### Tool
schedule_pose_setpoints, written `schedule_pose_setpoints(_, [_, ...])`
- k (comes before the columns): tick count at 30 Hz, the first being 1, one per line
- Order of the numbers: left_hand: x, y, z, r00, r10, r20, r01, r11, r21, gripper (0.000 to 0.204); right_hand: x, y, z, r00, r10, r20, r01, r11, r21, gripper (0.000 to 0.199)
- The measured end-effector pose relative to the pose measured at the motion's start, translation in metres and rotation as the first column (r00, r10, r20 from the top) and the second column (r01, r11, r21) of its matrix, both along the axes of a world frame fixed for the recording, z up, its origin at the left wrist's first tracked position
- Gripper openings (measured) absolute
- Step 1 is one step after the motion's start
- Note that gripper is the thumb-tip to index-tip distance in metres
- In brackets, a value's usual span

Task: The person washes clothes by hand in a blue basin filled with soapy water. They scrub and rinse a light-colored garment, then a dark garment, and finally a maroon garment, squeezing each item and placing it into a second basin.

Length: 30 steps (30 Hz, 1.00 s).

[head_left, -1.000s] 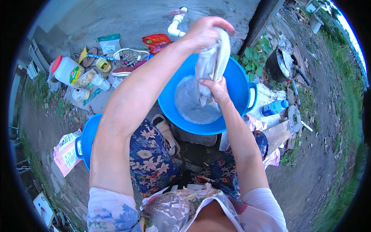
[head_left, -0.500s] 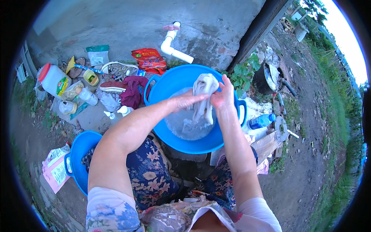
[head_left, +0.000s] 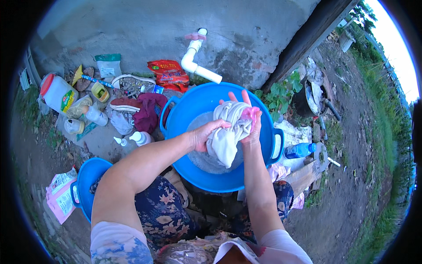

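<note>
White cloth [head_left: 225, 143], head view: bunched into a loose, many-folded bundle above the large blue basin [head_left: 182, 119], lower end hanging over cloudy, suds-flecked water [head_left: 198, 160]. Gripped on one side by the left hand [head_left: 205, 135], fingers curled into the folds. Backed on the other by the right hand [head_left: 251, 133], two fingers stretched up past the bundle's top edge, palm side against the cloth; closure of the remaining fingers hidden, hence impossible to tell how firmly held there.

Handling, as judged: probably soaked, so heavier than when dry; soft and limp, without stiffness of its own; likely slippery if soapy; hardly fragile, but apt to slide or unfold from a small pinch. Best taken by thick gathered folds, one hand toward each end, loose tail kept over the basin.

Surroundings: white pipe [head_left: 192, 57] with outlet near the far rim; blue bottle [head_left: 298, 151] lying to the right; maroon cloth [head_left: 148, 113] just beside the left handle; small blue basin [head_left: 89, 174] at lower left, partly covered by the forearm.
</note>
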<state>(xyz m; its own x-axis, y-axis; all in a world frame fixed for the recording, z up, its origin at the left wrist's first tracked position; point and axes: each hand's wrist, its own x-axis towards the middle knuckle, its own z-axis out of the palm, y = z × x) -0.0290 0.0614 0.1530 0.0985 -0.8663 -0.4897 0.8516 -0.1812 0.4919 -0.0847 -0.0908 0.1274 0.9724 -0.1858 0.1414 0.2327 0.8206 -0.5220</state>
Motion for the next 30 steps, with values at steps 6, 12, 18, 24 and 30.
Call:
schedule_pose_setpoints(6, [0.001,-0.005,-0.024,0.696,-0.194,0.691,0.13,0.981,0.144,0.045,0.007,-0.011,-0.009,0.931,-0.085,-0.354,-0.086,0.893,-0.441,0.046])
schedule_pose_setpoints(12, [0.013,-0.01,-0.048,0.007,-0.534,0.846,0.039,0.845,0.533,0.043,0.018,0.018,-0.019,0.702,-0.531,-0.475,-0.252,0.439,-0.862,0.034])
schedule_pose_setpoints(18, [0.024,0.002,-0.018,-0.195,-0.511,0.837,-0.209,0.856,0.473,0.07,-0.002,0.018,0.007,0.856,-0.198,-0.478,-0.077,0.865,-0.496,0.036])
schedule_pose_setpoints(24, [0.037,0.019,-0.003,0.715,-0.185,0.674,0.014,0.968,0.251,0.097,-0.005,0.009,0.026,0.915,-0.404,-0.016,0.259,0.615,-0.745,0.038])
schedule_pose_setpoints(30, [0.027,0.021,0.015,0.994,0.025,0.102,-0.061,0.926,0.372,0.1,-0.019,0.025,0.066,0.805,-0.371,0.463,0.476,-0.063,-0.877,0.039])
